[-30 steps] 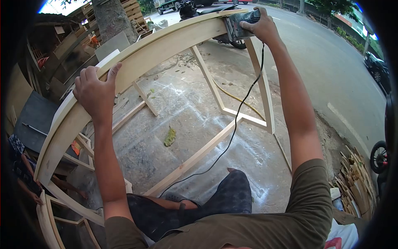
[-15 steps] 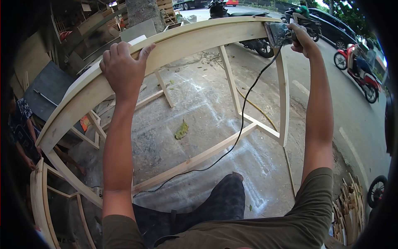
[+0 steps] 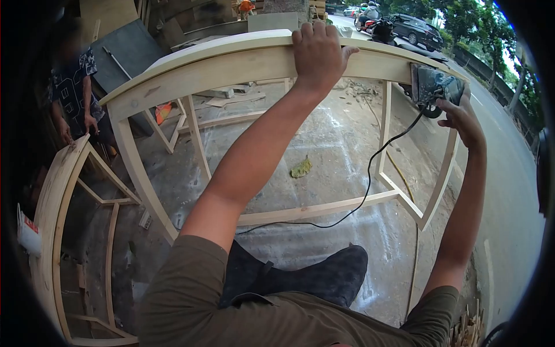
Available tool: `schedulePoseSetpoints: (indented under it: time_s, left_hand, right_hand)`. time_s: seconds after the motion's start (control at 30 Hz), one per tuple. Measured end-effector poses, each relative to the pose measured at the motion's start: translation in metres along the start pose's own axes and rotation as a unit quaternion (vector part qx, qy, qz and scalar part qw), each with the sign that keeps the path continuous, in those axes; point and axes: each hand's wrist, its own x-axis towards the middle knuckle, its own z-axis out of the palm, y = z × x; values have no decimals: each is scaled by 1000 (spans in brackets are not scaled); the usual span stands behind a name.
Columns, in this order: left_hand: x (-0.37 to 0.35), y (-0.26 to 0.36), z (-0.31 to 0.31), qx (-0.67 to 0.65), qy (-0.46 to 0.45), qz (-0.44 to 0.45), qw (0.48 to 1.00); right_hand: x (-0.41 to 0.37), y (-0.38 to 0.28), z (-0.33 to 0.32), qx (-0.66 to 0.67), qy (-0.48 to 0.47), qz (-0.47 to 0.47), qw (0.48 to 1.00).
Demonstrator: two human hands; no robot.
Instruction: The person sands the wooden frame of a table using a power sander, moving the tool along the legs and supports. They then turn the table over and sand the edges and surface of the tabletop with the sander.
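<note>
A pale wooden table [image 3: 231,70] with slim legs stands before me. My left hand [image 3: 321,55] grips its top edge near the middle, fingers over the top and thumb pointing right. At the table's right end, my right hand [image 3: 464,120] is closed around an electric sander [image 3: 435,84]. The sander's flat side lies against the apron board under the tabletop, though its contact face is hidden. From the sander a black cord [image 3: 370,182] drops and curves left across the lower rail [image 3: 318,213].
A second wooden frame [image 3: 49,202] stands at lower left, with a white container [image 3: 28,234] beside it. Another person [image 3: 72,92] touches that frame. A dry leaf [image 3: 301,168] and a yellow hose [image 3: 399,172] lie on the dusty ground. The road with a motorbike [image 3: 381,30] runs at right.
My view has swung left, so more of the second frame and the other person shows. My left hand has shifted right along the table edge. The sander remains at the right end.
</note>
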Motion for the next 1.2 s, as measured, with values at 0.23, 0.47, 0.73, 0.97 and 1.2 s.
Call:
schedulePoseSetpoints:
  time_s: [0.23, 0.47, 0.73, 0.97, 1.2]
  left_hand:
    - [-3, -9, -27, -59, -53, 46, 996]
    - [-24, -115, -140, -138, -53, 77, 986]
    - [-169, -424, -293, -137, 0, -564, 814]
    - [-182, -424, -283, -478, -139, -608, 618]
    - [-161, -427, -250, -483, -107, -616, 614]
  right_hand:
    - [0, -3, 33, -367, 233, -182, 882]
    - [-51, -18, 61, -341, 227, -332, 850]
    - [-83, -50, 118, -341, 254, -354, 833]
    - [-78, -118, 199, -343, 249, -376, 824]
    - [-71, -178, 289, -349, 228, -410, 811]
